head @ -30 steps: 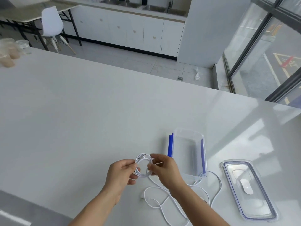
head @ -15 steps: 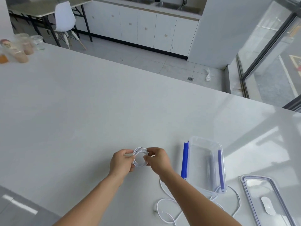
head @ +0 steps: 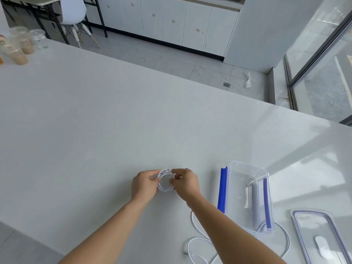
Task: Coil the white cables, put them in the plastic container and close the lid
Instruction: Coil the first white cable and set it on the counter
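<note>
While a loose white cable (head: pixel 198 242) lies on the counter (head: pixel 95 130) beside the open plastic container (head: pixel 247 197), the left hand (head: pixel 144 182) and right hand (head: pixel 185 182) pinch a coiled white cable (head: pixel 165 180) between them.

I see the coiled cable (head: pixel 166 181) held above the table (head: pixel 95 130) between my left hand (head: pixel 144 183) and right hand (head: pixel 185 184). To the right stands the open container (head: pixel 247 197), the lid (head: pixel 322 239) lying further right and nearer. A loose cable (head: pixel 198 242) lies on the table near the container's near end. Cups (head: pixel 19 44) stand far left.
</note>
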### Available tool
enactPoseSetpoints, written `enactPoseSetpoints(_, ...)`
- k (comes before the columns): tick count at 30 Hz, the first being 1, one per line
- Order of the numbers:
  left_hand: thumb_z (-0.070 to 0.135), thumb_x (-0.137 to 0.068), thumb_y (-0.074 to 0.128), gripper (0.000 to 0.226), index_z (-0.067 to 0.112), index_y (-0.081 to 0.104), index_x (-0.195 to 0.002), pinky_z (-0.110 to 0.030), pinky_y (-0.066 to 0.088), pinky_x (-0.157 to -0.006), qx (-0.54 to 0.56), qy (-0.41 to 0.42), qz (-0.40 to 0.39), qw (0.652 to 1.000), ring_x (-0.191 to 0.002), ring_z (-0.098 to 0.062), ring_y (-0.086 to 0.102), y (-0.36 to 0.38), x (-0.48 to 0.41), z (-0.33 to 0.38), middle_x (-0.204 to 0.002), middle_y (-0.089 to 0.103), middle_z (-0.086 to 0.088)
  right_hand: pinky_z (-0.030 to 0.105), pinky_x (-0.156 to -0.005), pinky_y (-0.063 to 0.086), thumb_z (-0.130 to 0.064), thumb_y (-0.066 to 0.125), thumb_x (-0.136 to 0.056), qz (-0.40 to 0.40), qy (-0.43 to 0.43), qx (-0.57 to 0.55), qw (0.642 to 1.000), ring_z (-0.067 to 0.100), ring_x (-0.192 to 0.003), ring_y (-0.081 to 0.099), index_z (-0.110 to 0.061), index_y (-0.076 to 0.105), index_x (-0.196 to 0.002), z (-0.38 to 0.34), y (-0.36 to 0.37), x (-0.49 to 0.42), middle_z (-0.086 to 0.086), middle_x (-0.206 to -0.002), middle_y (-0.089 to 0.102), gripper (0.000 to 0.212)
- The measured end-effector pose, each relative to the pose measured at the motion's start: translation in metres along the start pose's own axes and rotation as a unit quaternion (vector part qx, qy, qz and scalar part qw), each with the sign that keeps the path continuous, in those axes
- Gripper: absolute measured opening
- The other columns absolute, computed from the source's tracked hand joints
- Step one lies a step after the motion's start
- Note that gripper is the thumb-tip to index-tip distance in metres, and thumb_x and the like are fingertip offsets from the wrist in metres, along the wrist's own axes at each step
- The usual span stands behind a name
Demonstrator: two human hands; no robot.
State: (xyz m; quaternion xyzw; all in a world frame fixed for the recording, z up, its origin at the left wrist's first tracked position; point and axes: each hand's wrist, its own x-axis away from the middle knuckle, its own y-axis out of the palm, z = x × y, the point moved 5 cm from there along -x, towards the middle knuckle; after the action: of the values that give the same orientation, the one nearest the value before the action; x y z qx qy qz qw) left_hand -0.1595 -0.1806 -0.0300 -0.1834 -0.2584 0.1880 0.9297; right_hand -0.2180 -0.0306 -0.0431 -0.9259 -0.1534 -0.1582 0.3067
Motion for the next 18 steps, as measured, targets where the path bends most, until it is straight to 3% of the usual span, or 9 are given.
enactPoseSetpoints(3,0.015,-0.079,0.058,0.050,0.063,0.069,-0.070,-0.044,0.063,-0.066,-0.015,0.010,0.009,1.000,-0.057,-0.032,0.065,0.003,-0.006,0.000,-0.067,0.076,0.000,0.029,-0.053,0.036,-0.006,0.060,-0.074,0.007,-0.015,0.045,0.999,0.018,-0.061,0.042,-0.011,0.063,-0.069,-0.004,0.001,-0.005,0.003,-0.070,0.049,0.008)
enactPoseSetpoints(6,0.018,-0.078,0.060,0.046,0.062,0.070,-0.082,-0.045,0.062,-0.065,-0.033,0.031,0.014,0.999,-0.055,-0.029,0.060,0.007,-0.012,-0.001,-0.069,0.074,-0.006,0.029,-0.050,0.027,-0.006,0.059,-0.072,0.011,-0.026,0.078,0.997,0.020,-0.060,0.038,-0.011,0.048,-0.060,-0.006,0.000,-0.009,0.001,-0.068,0.046,0.017)
enactPoseSetpoints(10,0.020,-0.078,0.058,0.034,0.049,0.070,-0.089,-0.037,0.059,-0.062,-0.069,0.036,0.006,0.997,-0.060,-0.027,0.059,0.011,-0.017,-0.004,-0.072,0.072,-0.001,0.027,-0.047,0.023,-0.003,0.060,-0.072,0.003,-0.020,0.066,0.998,0.016,-0.052,0.028,-0.020,0.035,-0.052,-0.005,-0.001,-0.011,-0.006,-0.054,0.036,0.036)
enactPoseSetpoints(13,0.019,-0.078,0.056,0.012,0.024,0.066,-0.081,-0.030,0.042,-0.055,-0.124,0.039,0.011,0.991,-0.063,-0.025,0.052,0.014,-0.018,-0.006,-0.061,0.056,0.005,0.024,-0.047,0.022,-0.006,0.059,-0.080,0.003,-0.008,0.063,0.998,0.012,-0.049,0.028,-0.023,0.032,-0.054,-0.003,0.000,-0.013,-0.007,-0.056,0.035,0.040)
enactPoseSetpoints(15,0.018,-0.079,0.055,0.007,0.015,0.061,-0.078,-0.033,0.042,-0.056,-0.145,0.039,0.022,0.988,-0.067,-0.025,0.052,0.014,-0.018,-0.007,-0.066,0.054,0.002,0.028,-0.050,0.022,-0.003,0.050,-0.079,0.008,-0.002,0.060,0.998,0.018,-0.054,0.027,-0.017,0.036,-0.057,-0.001,0.001,-0.014,0.000,-0.058,0.036,0.030)
enactPoseSetpoints(16,0.018,-0.080,0.055,0.008,0.015,0.063,-0.080,-0.035,0.047,-0.062,-0.149,0.037,0.028,0.988,-0.073,-0.026,0.057,0.013,-0.018,-0.007,-0.074,0.059,0.000,0.029,-0.053,0.028,-0.002,0.046,-0.081,0.009,0.000,0.055,0.998,0.021,-0.058,0.034,-0.016,0.047,-0.060,0.001,0.001,-0.015,0.003,-0.062,0.043,0.025)
enactPoseSetpoints(18,0.019,-0.084,0.058,0.017,0.023,0.071,-0.093,-0.036,0.053,-0.078,-0.146,0.031,0.037,0.988,-0.088,-0.025,0.064,0.011,-0.016,-0.009,-0.094,0.065,-0.003,0.030,-0.071,0.049,-0.007,0.044,-0.091,0.012,0.006,0.039,0.999,0.022,-0.080,0.060,-0.016,0.071,-0.097,0.005,-0.001,-0.015,0.002,-0.090,0.065,0.029)
